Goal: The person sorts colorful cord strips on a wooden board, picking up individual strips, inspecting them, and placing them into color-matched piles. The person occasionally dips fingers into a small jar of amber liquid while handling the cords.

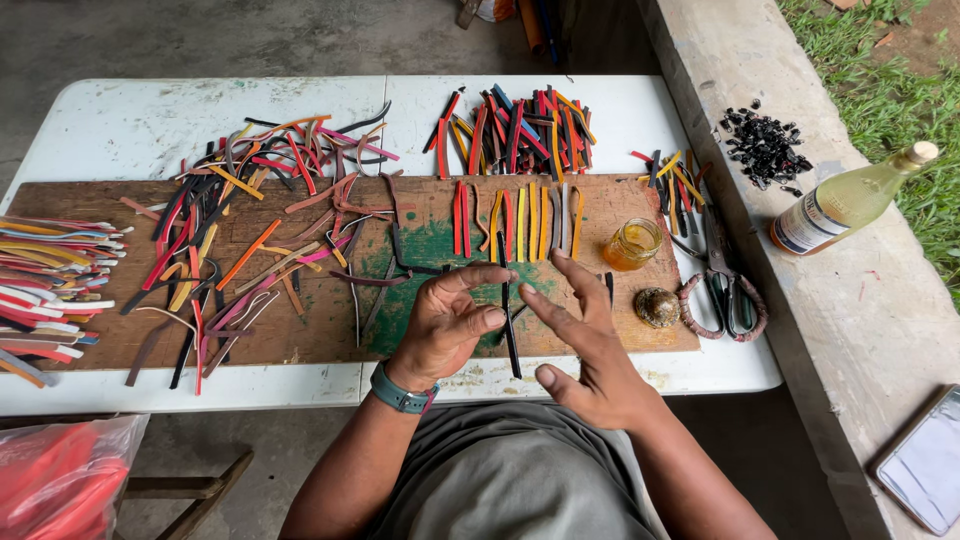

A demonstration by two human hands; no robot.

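Observation:
My left hand [447,323] rests on the wooden board [90,340], fingers curled toward a long black strip [511,340] that lies lengthwise on the board's green patch. The thumb and fingertips touch or nearly touch the strip's upper part. My right hand [585,340] hovers just right of the strip, fingers spread and holding nothing. A neat row of red, yellow and grey strips [515,218] lies beyond both hands.
Loose coloured strips [250,230] cover the board's left half. Another pile [520,130] sits on the white table [130,125]. A small jar of amber liquid [632,243], a round lump [657,307] and scissors [722,285] lie at right. A bottle [850,200] and a phone [925,470] rest on the concrete ledge.

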